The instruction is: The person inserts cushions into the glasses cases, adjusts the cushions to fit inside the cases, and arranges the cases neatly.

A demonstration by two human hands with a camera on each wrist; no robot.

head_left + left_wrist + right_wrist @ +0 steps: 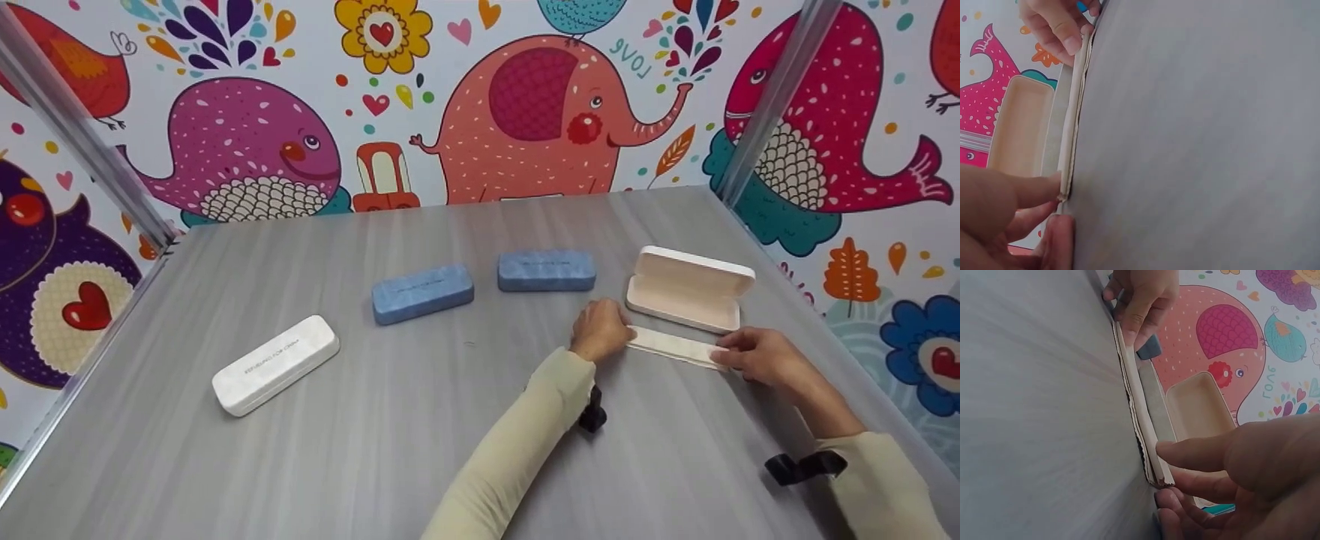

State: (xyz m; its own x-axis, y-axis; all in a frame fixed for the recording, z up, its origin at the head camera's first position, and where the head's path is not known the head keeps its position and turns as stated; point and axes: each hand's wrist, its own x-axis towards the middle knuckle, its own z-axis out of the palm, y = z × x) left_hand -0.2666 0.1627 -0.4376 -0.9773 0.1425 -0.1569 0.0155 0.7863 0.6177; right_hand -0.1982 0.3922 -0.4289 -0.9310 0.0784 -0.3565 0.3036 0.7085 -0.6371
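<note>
A cream cloth [675, 346], folded into a long narrow strip, lies low over the table in front of an open white glasses case [694, 281]. My left hand [600, 330] pinches the strip's left end, thumb on its face in the left wrist view. At the other end my right hand [765, 360] pinches it between thumb and fingers. Layered, zigzag-cut edges show on the cloth [1143, 416] in the right wrist view. The case's raised lid leans back, and its pale lining [1022, 129] shows behind the strip.
Two closed blue glasses cases, one in the middle [424, 294] and one left of the open case [546, 271], rest on the grey table [337, 465]. A closed white case [276, 365] lies at an angle on the left. Cartoon-printed panels [420, 112] wall the table's back and sides.
</note>
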